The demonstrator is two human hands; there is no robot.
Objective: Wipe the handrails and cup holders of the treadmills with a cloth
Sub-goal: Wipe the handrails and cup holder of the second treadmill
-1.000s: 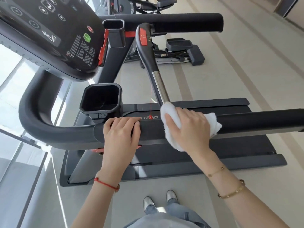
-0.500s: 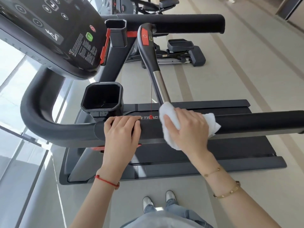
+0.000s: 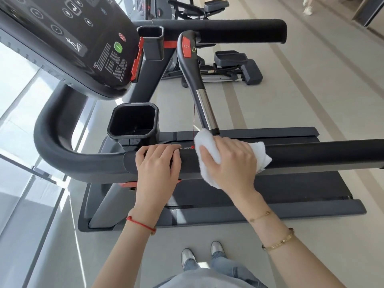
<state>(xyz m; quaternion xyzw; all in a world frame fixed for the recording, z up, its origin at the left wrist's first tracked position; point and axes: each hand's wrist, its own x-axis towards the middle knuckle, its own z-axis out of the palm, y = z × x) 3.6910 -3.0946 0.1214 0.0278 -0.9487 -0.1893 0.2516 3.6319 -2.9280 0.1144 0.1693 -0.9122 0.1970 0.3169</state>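
Handrail (image 3: 311, 154), black, padded, running across the near side of the treadmill (image 3: 270, 206); left hand (image 3: 158, 169) gripping it, fingers curled over the top. Cloth (image 3: 209, 148), white, wrapped over the rail just right of that hand, clasped under right hand (image 3: 230, 163), fingers folded round cloth and rail. Cup holder (image 3: 134, 121), square, dark, just beyond the rail, left of the cloth.

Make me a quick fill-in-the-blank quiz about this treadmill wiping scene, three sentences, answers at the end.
1. The right hand presses a white ____ onto the near handrail.
2. The left hand grips the same rail and wears a ____ string bracelet.
3. The near cup holder sits just beyond the ____ hand.

Answers: cloth; red; left
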